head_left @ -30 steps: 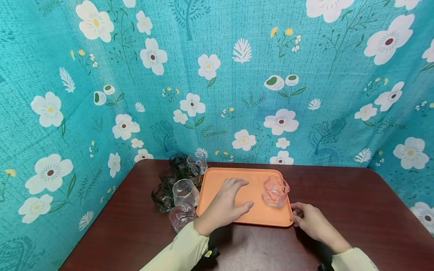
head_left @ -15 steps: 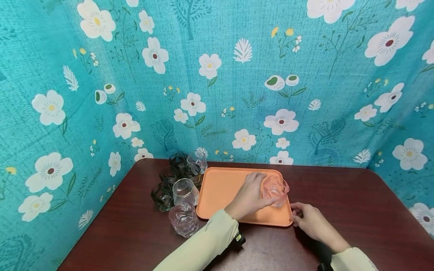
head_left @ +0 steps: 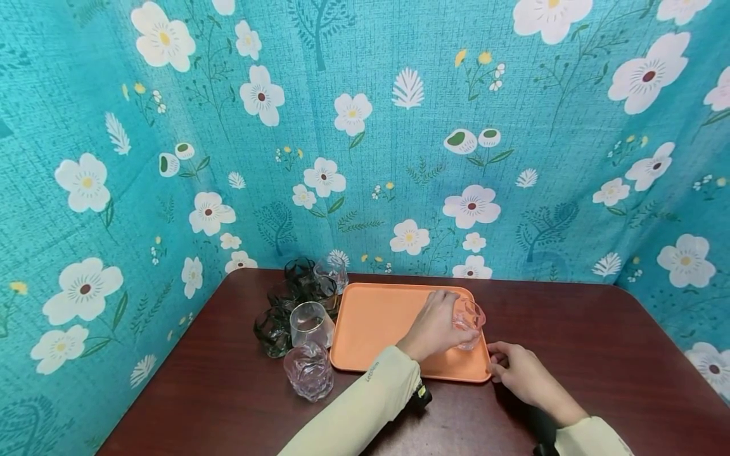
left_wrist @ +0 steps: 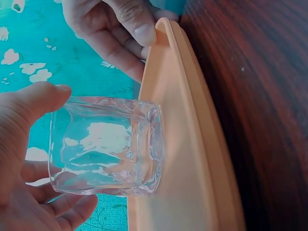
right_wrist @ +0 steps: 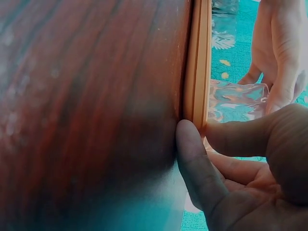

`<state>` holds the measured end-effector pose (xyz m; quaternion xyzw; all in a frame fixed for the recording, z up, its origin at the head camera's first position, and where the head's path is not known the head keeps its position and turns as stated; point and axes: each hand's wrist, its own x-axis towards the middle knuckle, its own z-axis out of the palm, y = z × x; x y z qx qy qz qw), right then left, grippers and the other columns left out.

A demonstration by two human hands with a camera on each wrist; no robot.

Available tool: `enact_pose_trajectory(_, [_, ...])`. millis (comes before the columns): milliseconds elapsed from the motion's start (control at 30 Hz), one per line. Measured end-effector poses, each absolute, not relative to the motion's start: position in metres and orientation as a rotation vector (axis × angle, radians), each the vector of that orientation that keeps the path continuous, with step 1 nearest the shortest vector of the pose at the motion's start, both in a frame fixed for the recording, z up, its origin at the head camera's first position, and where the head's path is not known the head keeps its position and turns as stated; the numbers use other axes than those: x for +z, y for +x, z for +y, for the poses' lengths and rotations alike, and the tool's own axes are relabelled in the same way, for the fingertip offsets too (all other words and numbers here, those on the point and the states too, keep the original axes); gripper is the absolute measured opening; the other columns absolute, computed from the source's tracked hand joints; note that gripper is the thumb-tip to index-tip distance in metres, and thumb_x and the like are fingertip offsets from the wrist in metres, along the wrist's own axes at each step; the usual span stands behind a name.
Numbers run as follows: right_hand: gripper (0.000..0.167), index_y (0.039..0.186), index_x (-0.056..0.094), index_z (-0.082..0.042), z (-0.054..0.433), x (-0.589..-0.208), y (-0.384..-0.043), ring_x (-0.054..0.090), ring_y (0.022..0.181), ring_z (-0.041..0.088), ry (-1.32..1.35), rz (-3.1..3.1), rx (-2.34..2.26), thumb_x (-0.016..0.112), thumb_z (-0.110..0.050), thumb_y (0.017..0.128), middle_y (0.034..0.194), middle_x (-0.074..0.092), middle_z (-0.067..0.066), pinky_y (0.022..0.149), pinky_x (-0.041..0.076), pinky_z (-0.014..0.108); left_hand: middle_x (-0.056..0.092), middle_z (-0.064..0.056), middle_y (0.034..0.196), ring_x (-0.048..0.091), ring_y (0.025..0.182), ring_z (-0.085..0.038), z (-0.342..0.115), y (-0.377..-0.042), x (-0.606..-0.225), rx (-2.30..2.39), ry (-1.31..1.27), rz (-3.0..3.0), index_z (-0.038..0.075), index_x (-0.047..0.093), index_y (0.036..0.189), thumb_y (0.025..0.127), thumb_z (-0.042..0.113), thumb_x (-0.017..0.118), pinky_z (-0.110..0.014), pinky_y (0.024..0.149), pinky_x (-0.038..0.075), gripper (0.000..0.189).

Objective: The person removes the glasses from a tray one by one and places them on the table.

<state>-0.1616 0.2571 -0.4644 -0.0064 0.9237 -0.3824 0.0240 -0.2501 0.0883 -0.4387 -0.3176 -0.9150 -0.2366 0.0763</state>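
Note:
A clear faceted drinking glass [left_wrist: 103,144] stands upright on the right part of an orange tray [head_left: 376,329]. My left hand [head_left: 436,326] holds this glass near its rim, the thumb on one side and the fingers round the other, as the left wrist view shows. At the tray's near right corner my right hand [head_left: 519,370] pinches the edge; in the right wrist view its thumb and index finger [right_wrist: 190,139] lie on either side of the rim.
Left of the tray stand several dark tinted glasses [head_left: 274,329], a smooth clear glass [head_left: 312,324], a pinkish faceted glass [head_left: 310,372] and another clear glass [head_left: 332,273] at the back. A floral turquoise cloth [head_left: 365,158] hangs behind the dark wooden table [head_left: 570,329].
My left hand has moved right across the tray to the clear glass and taken hold of it. The right hand stays at the tray's corner.

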Motion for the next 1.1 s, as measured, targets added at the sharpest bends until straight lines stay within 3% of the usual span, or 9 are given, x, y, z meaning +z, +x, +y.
enact_pose_trajectory(433, [0.032, 0.114, 0.056, 0.015, 0.2546, -0.4644, -0.1620, 0.061, 0.068, 0.015, 0.004, 2.836, -1.204, 0.061, 0.008, 0.084, 0.080, 0.060, 0.006, 0.056, 0.051, 0.026, 0.049, -0.002, 0.128, 0.044, 0.117, -0.013, 0.0874, -0.2483, -0.4395, -0.781, -0.941, -2.732, 0.008, 0.050, 0.134, 0.073, 0.049, 0.076, -0.023, 0.094, 0.039, 0.078])
enact_pose_trajectory(533, [0.032, 0.115, 0.057, 0.014, 0.2551, -0.4643, -0.1622, 0.060, 0.069, 0.015, 0.006, 2.836, -1.196, 0.061, 0.007, 0.084, 0.080, 0.060, 0.005, 0.056, 0.051, 0.026, 0.049, -0.001, 0.120, 0.046, 0.109, -0.012, 0.0872, -0.2469, -0.4393, -0.792, -0.905, -2.743, 0.008, 0.049, 0.133, 0.071, 0.050, 0.077, -0.022, 0.089, 0.042, 0.081])
enact_pose_trajectory(833, [0.031, 0.115, 0.056, 0.015, 0.2569, -0.4647, -0.1623, 0.061, 0.070, 0.015, 0.008, 2.830, -1.206, 0.060, 0.007, 0.084, 0.080, 0.060, 0.006, 0.056, 0.051, 0.026, 0.048, 0.004, 0.096, 0.045, 0.088, -0.009, 0.0859, -0.2449, -0.4393, -0.759, -0.838, -2.739, 0.006, 0.059, 0.116, 0.066, 0.052, 0.079, -0.019, 0.072, 0.042, 0.072])
enact_pose_trajectory(1100, [0.031, 0.115, 0.056, 0.014, 0.2573, -0.4642, -0.1625, 0.060, 0.071, 0.015, 0.002, 2.824, -1.212, 0.060, 0.008, 0.084, 0.081, 0.060, 0.004, 0.057, 0.051, 0.026, 0.049, 0.005, 0.096, 0.045, 0.089, -0.010, 0.0809, -0.2435, -0.4387, -0.826, -0.837, -2.712, 0.006, 0.063, 0.110, 0.065, 0.046, 0.080, -0.019, 0.070, 0.042, 0.063])
